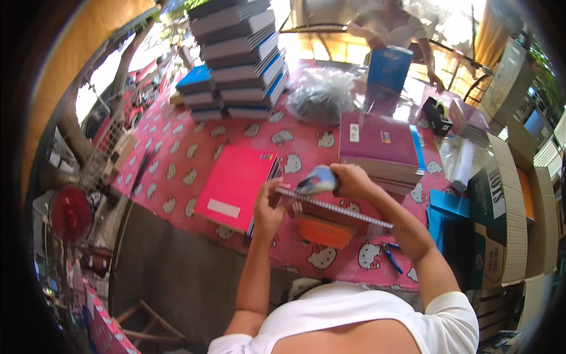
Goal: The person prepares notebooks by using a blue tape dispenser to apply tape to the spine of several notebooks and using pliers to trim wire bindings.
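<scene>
My left hand [270,203] grips one end of a spiral notebook [348,211], held nearly edge-on above the table. Its wire coil runs from my left fingers toward my right forearm. Closed around the dark end of a blue-and-white object [317,180] is my right hand [354,180]; blur hides what kind it is. That object is close to the coil's left end. A pink-red notebook stack [236,186] lies just left of my left hand. Beneath the held notebook shows an orange item [324,233]. Purple spiral notebooks [377,138] are piled beyond my right hand.
A tall notebook stack [242,65] and a filled plastic bag [321,94] stand at the back. At right are a tape dispenser [437,115], cardboard box [501,206], blue notebooks [442,215] and blue pen [393,261]. Another person [389,26] stands across the table with a blue notebook.
</scene>
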